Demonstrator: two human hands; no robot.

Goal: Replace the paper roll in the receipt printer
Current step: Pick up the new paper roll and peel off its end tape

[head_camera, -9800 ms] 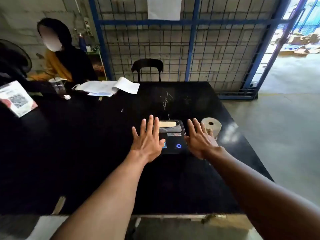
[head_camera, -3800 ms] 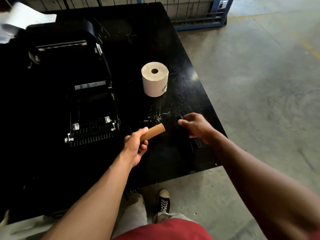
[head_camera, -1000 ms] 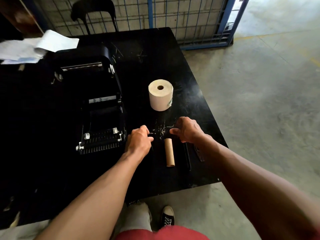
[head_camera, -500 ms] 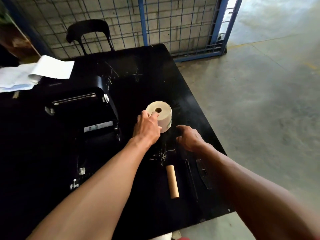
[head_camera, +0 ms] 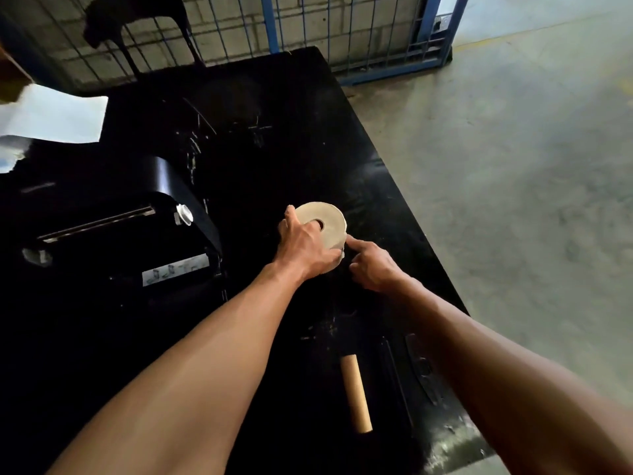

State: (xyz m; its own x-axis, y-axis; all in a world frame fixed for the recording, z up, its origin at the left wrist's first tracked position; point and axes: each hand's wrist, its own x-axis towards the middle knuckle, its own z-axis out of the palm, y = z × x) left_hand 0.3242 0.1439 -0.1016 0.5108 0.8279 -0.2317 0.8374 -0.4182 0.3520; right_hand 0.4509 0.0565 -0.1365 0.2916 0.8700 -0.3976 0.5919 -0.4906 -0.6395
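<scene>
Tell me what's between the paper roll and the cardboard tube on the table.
Head view: just bare, scuffed table between the paper roll and the cardboard tube; the left hand and right hand sit either side of it.

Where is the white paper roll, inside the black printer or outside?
Outside: the left hand grips the white paper roll beside the black printer.
</scene>
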